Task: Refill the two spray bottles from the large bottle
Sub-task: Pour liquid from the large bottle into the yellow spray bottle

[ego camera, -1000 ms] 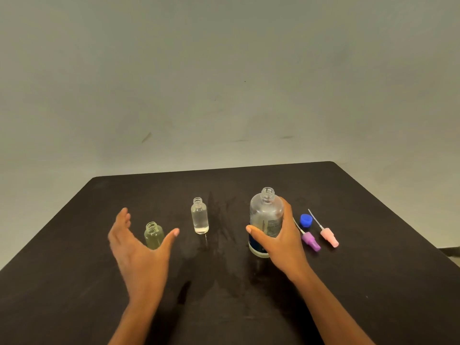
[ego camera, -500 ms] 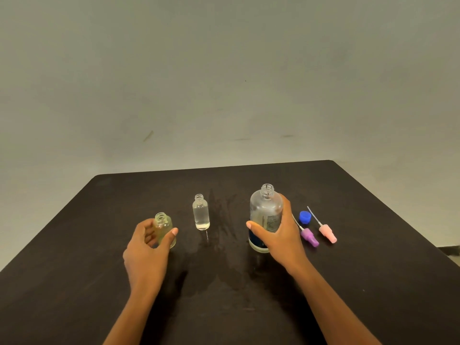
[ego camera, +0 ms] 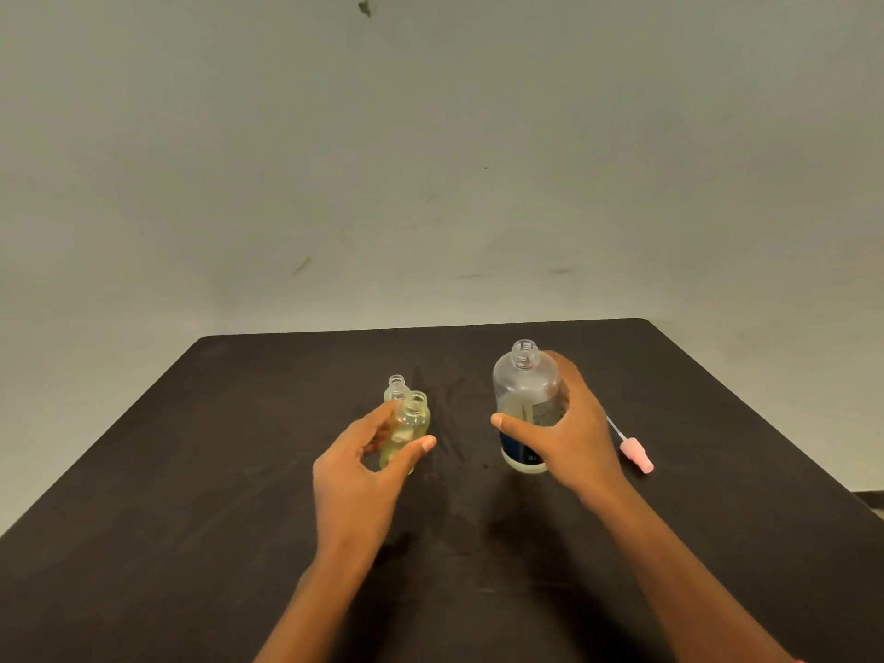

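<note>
My left hand (ego camera: 356,471) grips a small yellowish spray bottle (ego camera: 410,425), uncapped, tilted slightly right and lifted in front of the second small clear bottle (ego camera: 396,387), of which only the neck shows. My right hand (ego camera: 571,435) is wrapped round the large clear bottle (ego camera: 525,399), which is uncapped, has a dark blue label low down and is raised a little off the black table (ego camera: 239,447). A pink spray head (ego camera: 635,451) with its dip tube lies to the right of my right hand. The purple spray head and blue cap are hidden behind that hand.
The table's far edge runs close behind the bottles, with a plain grey wall beyond. The right table edge slants down toward the lower right corner.
My left hand closed on the yellowish bottle, lifted it and carried it right, in front of the clear small bottle. The large bottle rose slightly in my right hand.
</note>
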The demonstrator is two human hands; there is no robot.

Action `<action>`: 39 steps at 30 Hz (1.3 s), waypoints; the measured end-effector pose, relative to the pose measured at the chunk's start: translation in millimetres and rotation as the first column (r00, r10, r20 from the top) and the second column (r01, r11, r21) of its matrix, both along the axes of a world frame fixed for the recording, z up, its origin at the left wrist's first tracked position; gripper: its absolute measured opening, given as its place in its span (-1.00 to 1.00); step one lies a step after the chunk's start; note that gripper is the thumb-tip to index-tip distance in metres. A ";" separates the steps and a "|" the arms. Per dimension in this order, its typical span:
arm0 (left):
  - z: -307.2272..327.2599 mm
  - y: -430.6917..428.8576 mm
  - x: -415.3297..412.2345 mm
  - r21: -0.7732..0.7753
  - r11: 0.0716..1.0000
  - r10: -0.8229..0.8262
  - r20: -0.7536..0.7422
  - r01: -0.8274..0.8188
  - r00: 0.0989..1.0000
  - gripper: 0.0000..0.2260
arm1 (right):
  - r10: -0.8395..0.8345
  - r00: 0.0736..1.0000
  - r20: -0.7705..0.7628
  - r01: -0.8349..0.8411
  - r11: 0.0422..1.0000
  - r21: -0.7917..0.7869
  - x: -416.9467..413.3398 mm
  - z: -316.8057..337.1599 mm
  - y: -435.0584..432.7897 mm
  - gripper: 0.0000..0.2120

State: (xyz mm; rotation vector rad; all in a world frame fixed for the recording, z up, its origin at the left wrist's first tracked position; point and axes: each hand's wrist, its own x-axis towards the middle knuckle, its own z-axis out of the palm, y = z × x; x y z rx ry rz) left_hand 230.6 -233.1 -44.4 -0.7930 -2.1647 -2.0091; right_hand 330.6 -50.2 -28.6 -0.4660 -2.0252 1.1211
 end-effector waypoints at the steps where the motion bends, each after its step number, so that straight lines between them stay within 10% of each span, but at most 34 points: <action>1: 0.3 1.2 1.4 0.000 1.000 -0.006 -0.009 0.006 1.000 -0.57 | 0.001 1.000 0.004 -0.001 0.999 0.054 2.4 6.5 -1.1 -0.35; 16: 6.7 10.1 13.8 0.006 0.999 -0.052 -0.120 0.053 0.991 -0.60 | -0.178 0.983 0.046 0.084 0.659 0.748 -1.4 27.3 -2.4 -0.26; 39: 7.0 7.7 11.2 -0.028 0.999 -0.038 -0.182 0.034 0.983 -0.60 | -0.229 0.973 0.036 0.092 0.525 0.846 1.3 30.3 0.3 -0.17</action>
